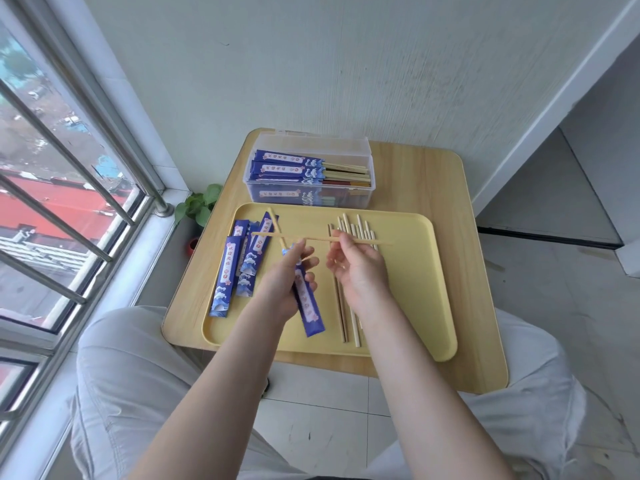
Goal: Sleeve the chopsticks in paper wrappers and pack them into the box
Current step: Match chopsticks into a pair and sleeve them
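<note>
Well, I see the wooden desk [433, 188] carrying a yellow tray [415, 271] along its near edge and a clear box [360, 199] at its far edge, already part filled with sleeved chopsticks [304, 168]. On the tray, loose bare chopsticks [353, 230] lie right of its middle, and empty blue wrappers [225, 282] lie near its left edge (fanned, overlapping). My left hand [284, 285] curls its fingers round a blue wrapper [310, 310] with one chopstick [275, 223] poking out of its far end. My right hand [356, 268] pinches a second chopstick [322, 239] at its fingertips, held crosswise above the tray.
</note>
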A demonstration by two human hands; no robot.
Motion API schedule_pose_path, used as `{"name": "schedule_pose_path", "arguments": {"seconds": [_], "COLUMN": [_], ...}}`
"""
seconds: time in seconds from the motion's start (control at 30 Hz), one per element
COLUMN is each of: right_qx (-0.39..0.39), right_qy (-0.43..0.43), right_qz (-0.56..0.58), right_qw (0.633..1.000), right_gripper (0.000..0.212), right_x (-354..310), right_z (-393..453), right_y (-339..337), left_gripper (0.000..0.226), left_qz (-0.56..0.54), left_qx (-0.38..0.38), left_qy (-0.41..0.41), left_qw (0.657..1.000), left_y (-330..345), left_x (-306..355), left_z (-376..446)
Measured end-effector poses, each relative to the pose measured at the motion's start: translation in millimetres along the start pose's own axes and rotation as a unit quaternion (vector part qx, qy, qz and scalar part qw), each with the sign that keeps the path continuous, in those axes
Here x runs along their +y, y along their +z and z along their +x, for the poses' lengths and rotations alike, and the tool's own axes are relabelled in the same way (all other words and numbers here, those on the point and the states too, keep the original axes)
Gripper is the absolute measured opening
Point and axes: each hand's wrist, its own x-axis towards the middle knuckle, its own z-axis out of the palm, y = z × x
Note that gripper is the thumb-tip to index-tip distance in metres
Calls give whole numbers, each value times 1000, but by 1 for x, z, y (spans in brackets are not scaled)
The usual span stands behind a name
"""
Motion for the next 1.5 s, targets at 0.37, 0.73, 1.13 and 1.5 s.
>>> {"name": "schedule_pose_path", "arguments": {"seconds": [0.37, 0.73, 1.13, 1.5], "right_qx": [136, 89, 63, -80], "right_qy": [-113, -119, -132, 12], "right_qz": [-48, -191, -215, -423], "right_qw": [983, 970, 966, 903], "right_gripper": [34, 37, 37, 27], "right_x": [-48, -50, -55, -39], "right_z": [12, 20, 27, 17], "right_y": [-25, -28, -36, -27], "left_gripper": [82, 78, 74, 69], "left_qz": [420, 473, 488, 456], "left_qx": [-109, -164, -172, -139], "left_qy": [-10, 12, 31, 62], "left_qw": [901, 866, 855, 877], "left_y": [-27, -27, -25, -13], "left_x": [11, 5, 6, 4], "left_z": [1, 3, 5, 4]}}
